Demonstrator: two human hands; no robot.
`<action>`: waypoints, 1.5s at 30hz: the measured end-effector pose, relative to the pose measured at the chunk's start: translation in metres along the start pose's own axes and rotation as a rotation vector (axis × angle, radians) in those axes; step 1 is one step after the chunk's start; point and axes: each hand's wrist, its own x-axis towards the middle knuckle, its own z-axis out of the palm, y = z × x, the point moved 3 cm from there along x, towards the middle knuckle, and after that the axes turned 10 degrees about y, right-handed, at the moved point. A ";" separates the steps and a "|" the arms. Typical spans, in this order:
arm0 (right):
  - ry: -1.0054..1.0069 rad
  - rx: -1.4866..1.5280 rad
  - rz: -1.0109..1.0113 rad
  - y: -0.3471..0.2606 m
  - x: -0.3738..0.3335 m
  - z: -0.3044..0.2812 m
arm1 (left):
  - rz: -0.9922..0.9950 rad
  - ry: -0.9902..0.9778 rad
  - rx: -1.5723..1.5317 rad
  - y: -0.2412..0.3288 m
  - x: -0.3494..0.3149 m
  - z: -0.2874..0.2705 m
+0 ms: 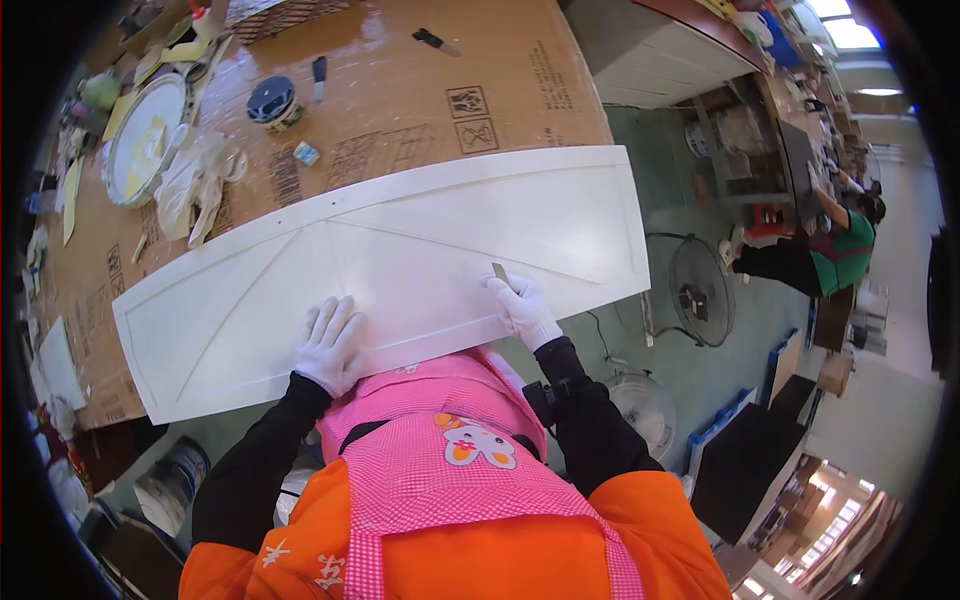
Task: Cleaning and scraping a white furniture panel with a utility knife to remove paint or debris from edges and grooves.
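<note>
A long white panel with raised trim and slanting strips lies across the table's near edge, against my pink apron. Gloved in white, my left hand rests on the panel's near side with its fingers stretched out. My right hand, also in a white glove, is closed around a small flat blade. The blade sticks up past the fingers, over the right half of the panel. Its lower end is hidden in the glove.
Cardboard covers the table. On it are a dark-lidded tin, utility knives, a white round tub and crumpled gloves. A floor fan stands right of the table; a person in green works farther off.
</note>
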 end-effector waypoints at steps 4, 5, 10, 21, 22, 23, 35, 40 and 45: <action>0.121 0.042 0.061 0.009 0.001 -0.012 | 0.038 0.004 0.030 0.003 0.005 0.005; 0.149 -0.057 0.004 0.006 0.001 -0.006 | 0.032 -0.003 0.029 0.004 0.007 0.005; 0.213 -0.135 -0.027 -0.003 0.002 0.009 | 0.028 0.005 0.027 0.007 0.008 0.004; 0.121 -0.222 0.047 -0.008 0.017 0.005 | 0.011 -0.005 0.046 0.006 0.004 0.006; 0.119 -0.217 0.048 -0.007 0.017 0.003 | 0.012 -0.008 0.050 0.007 0.004 0.007; 0.110 -0.145 0.020 -0.006 0.016 0.001 | 0.005 -0.015 0.051 0.006 0.005 0.009; 0.924 0.148 -0.355 0.027 -0.005 -0.220 | 0.014 0.009 0.094 0.005 0.003 0.014; 0.927 -0.303 -0.557 0.037 0.013 -0.236 | 0.032 0.032 0.114 0.008 0.004 0.015; 1.017 -0.650 -0.764 0.035 0.010 -0.229 | 0.050 0.066 0.131 0.009 0.004 0.016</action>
